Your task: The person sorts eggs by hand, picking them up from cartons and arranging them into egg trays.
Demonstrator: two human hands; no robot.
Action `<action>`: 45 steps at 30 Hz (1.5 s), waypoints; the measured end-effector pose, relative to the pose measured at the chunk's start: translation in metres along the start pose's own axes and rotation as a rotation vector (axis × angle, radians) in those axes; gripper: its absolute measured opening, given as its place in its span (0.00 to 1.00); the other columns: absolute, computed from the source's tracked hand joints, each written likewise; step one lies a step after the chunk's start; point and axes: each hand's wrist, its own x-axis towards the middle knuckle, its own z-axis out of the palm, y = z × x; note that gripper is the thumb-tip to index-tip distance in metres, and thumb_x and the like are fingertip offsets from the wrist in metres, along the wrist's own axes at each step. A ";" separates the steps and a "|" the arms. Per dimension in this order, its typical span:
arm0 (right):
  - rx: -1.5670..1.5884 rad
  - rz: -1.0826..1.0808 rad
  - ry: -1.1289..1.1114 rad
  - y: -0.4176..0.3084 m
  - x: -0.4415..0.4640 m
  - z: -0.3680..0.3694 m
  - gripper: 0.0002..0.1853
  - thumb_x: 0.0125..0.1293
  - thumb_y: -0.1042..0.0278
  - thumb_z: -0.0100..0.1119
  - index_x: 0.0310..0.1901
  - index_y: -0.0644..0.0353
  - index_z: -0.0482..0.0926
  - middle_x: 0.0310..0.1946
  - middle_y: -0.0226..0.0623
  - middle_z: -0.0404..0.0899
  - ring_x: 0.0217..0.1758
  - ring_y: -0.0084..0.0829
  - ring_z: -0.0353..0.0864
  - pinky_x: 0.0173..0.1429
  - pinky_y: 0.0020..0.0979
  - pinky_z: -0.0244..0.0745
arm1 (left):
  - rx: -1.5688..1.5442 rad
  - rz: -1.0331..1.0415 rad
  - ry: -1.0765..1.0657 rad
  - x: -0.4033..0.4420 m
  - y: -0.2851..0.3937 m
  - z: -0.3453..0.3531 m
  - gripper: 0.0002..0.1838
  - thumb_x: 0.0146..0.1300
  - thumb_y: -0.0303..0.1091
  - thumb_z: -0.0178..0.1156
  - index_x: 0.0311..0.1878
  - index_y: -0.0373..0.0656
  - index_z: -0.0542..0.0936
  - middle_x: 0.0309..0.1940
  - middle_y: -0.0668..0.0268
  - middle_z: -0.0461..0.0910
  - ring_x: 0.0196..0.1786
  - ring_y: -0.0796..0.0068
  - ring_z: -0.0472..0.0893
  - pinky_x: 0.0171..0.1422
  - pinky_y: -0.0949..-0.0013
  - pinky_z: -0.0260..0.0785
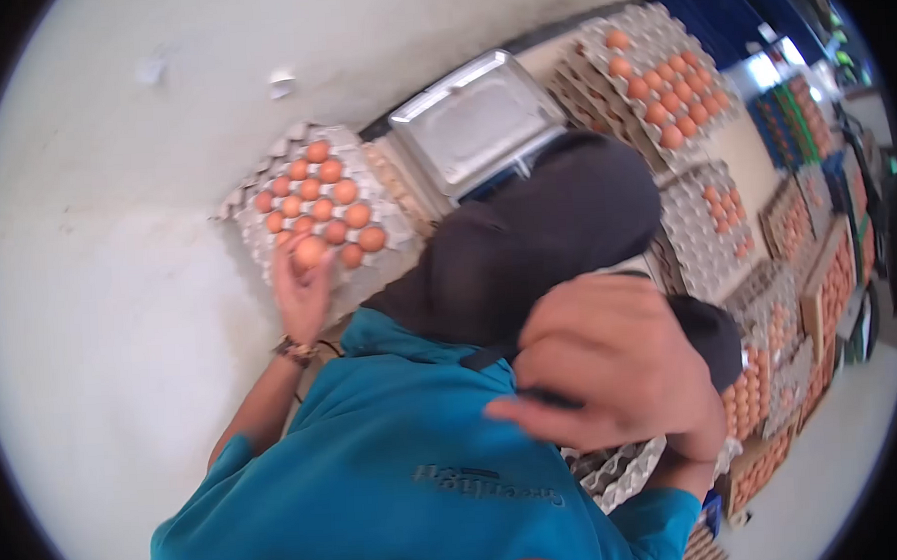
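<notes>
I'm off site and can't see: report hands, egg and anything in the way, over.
Left hand: fingers around an egg at the tray; lift unclear. Right hand: raised, curled, contents unclear. Neighbouring eggs sit close.

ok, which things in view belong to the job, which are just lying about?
Job, likely:
left hand
egg it holds
egg tray beneath
other egg trays at right

Lying about, apparently:
white scraps
metal tray (no eggs on it; role unclear)

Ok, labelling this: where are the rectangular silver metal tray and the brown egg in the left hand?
Silver metal tray (477,124), head view: flat middle.
Held brown egg (310,252), head view: exposed shell.
</notes>
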 end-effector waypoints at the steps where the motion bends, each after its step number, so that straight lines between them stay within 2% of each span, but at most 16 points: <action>1: 0.005 -0.027 -0.055 -0.009 0.004 0.000 0.12 0.52 0.62 0.69 0.33 0.59 0.80 0.31 0.35 0.79 0.26 0.31 0.75 0.30 0.33 0.71 | 0.276 -0.010 0.006 -0.007 -0.016 -0.016 0.21 0.64 0.29 0.68 0.60 0.39 0.75 0.54 0.62 0.76 0.54 0.71 0.77 0.52 0.73 0.76; 3: -0.174 -0.052 -0.079 -0.024 0.003 0.007 0.13 0.47 0.63 0.66 0.22 0.56 0.70 0.23 0.30 0.68 0.23 0.29 0.71 0.28 0.28 0.63 | 0.461 0.093 -0.067 -0.018 -0.048 -0.040 0.22 0.64 0.32 0.69 0.60 0.39 0.77 0.53 0.61 0.76 0.53 0.67 0.78 0.50 0.69 0.75; 10: -0.148 0.123 -0.128 -0.069 -0.018 -0.062 0.09 0.43 0.64 0.65 0.18 0.58 0.75 0.21 0.28 0.72 0.25 0.26 0.72 0.28 0.29 0.63 | 0.363 0.047 -0.188 -0.021 -0.074 -0.031 0.23 0.65 0.33 0.68 0.60 0.37 0.77 0.50 0.61 0.79 0.47 0.68 0.79 0.49 0.69 0.74; 15: -0.489 0.406 0.171 -0.065 -0.046 -0.029 0.07 0.47 0.65 0.61 0.22 0.56 0.74 0.20 0.27 0.67 0.26 0.26 0.71 0.32 0.28 0.63 | 0.431 0.001 -0.289 -0.020 -0.068 -0.025 0.21 0.63 0.30 0.67 0.59 0.36 0.78 0.46 0.60 0.79 0.41 0.71 0.78 0.47 0.70 0.73; 16: -0.434 0.572 0.069 -0.073 -0.048 -0.046 0.08 0.45 0.66 0.62 0.22 0.56 0.72 0.20 0.27 0.67 0.24 0.27 0.70 0.30 0.29 0.61 | 0.487 -0.005 -0.317 -0.019 -0.066 -0.025 0.21 0.61 0.28 0.67 0.58 0.36 0.79 0.45 0.60 0.77 0.39 0.70 0.77 0.45 0.69 0.72; 18: -0.485 0.563 -0.028 -0.064 -0.072 -0.071 0.10 0.42 0.68 0.63 0.21 0.56 0.70 0.20 0.30 0.69 0.23 0.29 0.71 0.27 0.32 0.60 | 0.595 0.139 -0.347 -0.013 -0.072 -0.028 0.22 0.60 0.28 0.67 0.58 0.37 0.79 0.47 0.60 0.75 0.40 0.69 0.77 0.44 0.68 0.72; 20: -0.609 0.490 0.143 -0.017 -0.104 -0.091 0.09 0.43 0.70 0.64 0.21 0.59 0.71 0.19 0.35 0.70 0.23 0.32 0.73 0.27 0.35 0.62 | 0.595 0.120 -0.398 -0.012 -0.079 -0.033 0.21 0.63 0.26 0.65 0.60 0.39 0.78 0.49 0.60 0.71 0.42 0.68 0.79 0.46 0.70 0.74; 22: -0.633 0.684 0.323 0.058 -0.151 -0.124 0.10 0.53 0.72 0.62 0.23 0.64 0.71 0.16 0.42 0.68 0.20 0.39 0.72 0.28 0.38 0.65 | 0.602 0.114 -0.439 -0.010 -0.075 -0.035 0.22 0.59 0.26 0.66 0.59 0.39 0.78 0.49 0.58 0.72 0.43 0.66 0.78 0.44 0.67 0.73; 25: -0.442 1.167 0.515 0.179 -0.266 -0.164 0.09 0.60 0.69 0.60 0.30 0.67 0.82 0.20 0.39 0.80 0.22 0.28 0.77 0.30 0.33 0.70 | 0.534 0.102 -0.390 -0.008 -0.085 -0.036 0.24 0.58 0.27 0.65 0.59 0.37 0.75 0.49 0.58 0.72 0.43 0.65 0.76 0.44 0.65 0.71; 29: -0.319 1.579 0.734 0.340 -0.446 -0.130 0.12 0.57 0.65 0.61 0.31 0.67 0.85 0.22 0.36 0.84 0.25 0.25 0.85 0.31 0.31 0.80 | 0.711 0.205 -0.384 -0.006 -0.044 -0.029 0.26 0.59 0.30 0.64 0.61 0.36 0.71 0.50 0.61 0.73 0.45 0.69 0.74 0.50 0.67 0.68; 31: -0.536 1.752 0.955 0.378 -0.468 -0.098 0.20 0.53 0.59 0.67 0.39 0.70 0.84 0.26 0.41 0.86 0.30 0.34 0.88 0.39 0.35 0.82 | 0.695 0.136 -0.296 -0.006 -0.037 -0.029 0.24 0.62 0.31 0.63 0.61 0.36 0.70 0.50 0.61 0.72 0.45 0.70 0.73 0.53 0.66 0.67; 32: -0.401 1.909 0.867 0.381 -0.461 -0.101 0.27 0.51 0.52 0.68 0.45 0.70 0.83 0.35 0.47 0.87 0.39 0.40 0.88 0.48 0.38 0.82 | 0.686 0.101 -0.249 -0.004 -0.032 -0.024 0.23 0.64 0.31 0.62 0.60 0.36 0.70 0.50 0.61 0.72 0.46 0.70 0.72 0.54 0.66 0.66; 35: -0.450 2.002 1.004 0.379 -0.426 -0.092 0.31 0.50 0.47 0.69 0.47 0.67 0.84 0.45 0.51 0.85 0.49 0.43 0.87 0.55 0.39 0.80 | 0.872 0.185 -0.206 0.006 0.006 0.001 0.28 0.68 0.44 0.63 0.63 0.33 0.72 0.51 0.49 0.77 0.49 0.56 0.79 0.52 0.60 0.73; 36: -0.424 2.019 1.022 0.379 -0.416 -0.094 0.31 0.50 0.46 0.69 0.47 0.67 0.84 0.47 0.51 0.85 0.51 0.44 0.86 0.56 0.39 0.79 | 0.899 0.252 -0.149 0.014 0.008 0.009 0.26 0.65 0.42 0.65 0.59 0.34 0.73 0.42 0.54 0.75 0.41 0.63 0.77 0.40 0.66 0.72; 41: -0.341 2.068 0.968 0.370 -0.396 -0.110 0.30 0.49 0.47 0.70 0.46 0.66 0.85 0.49 0.48 0.84 0.53 0.42 0.85 0.55 0.37 0.79 | 0.714 0.289 -0.213 0.037 0.046 0.061 0.19 0.68 0.38 0.60 0.54 0.31 0.77 0.42 0.54 0.83 0.39 0.65 0.82 0.38 0.68 0.75; 45: 0.290 1.429 1.565 0.400 -0.478 -0.087 0.24 0.53 0.52 0.67 0.47 0.62 0.83 0.42 0.38 0.83 0.45 0.33 0.83 0.47 0.33 0.81 | 0.831 0.374 -0.289 0.053 0.059 0.075 0.20 0.68 0.35 0.58 0.57 0.31 0.76 0.41 0.55 0.84 0.39 0.67 0.83 0.41 0.70 0.76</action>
